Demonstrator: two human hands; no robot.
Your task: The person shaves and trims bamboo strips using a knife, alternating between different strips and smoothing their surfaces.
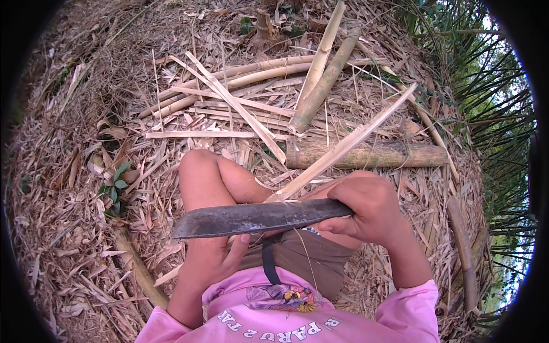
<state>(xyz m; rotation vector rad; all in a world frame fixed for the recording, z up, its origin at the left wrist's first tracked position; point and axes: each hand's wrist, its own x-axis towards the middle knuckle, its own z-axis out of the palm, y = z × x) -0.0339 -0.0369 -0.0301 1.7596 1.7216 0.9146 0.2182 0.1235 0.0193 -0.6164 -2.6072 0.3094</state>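
Note:
A dark-bladed machete (pixel 257 219) lies crosswise in front of my body, its tip pointing left. My right hand (pixel 369 208) is closed around its handle end. Beneath the blade runs a long pale split bamboo strip (pixel 349 146), slanting from the far right down toward my lap. My left hand (pixel 214 257) is closed around the strip's near part, thumb showing below the blade; its other fingers are largely hidden. A short pale end (pixel 167 276) of a strip sticks out left of my left forearm. The blade seems to touch the strip, though the contact point is hidden.
A thick bamboo log (pixel 366 154) lies across the ground beyond my knees. Farther off are a split bamboo piece (pixel 323 86), several pale strips (pixel 229 103) and long curved poles (pixel 263 71). Dry leaves and shavings cover the ground; green bamboo growth (pixel 509 143) stands at right.

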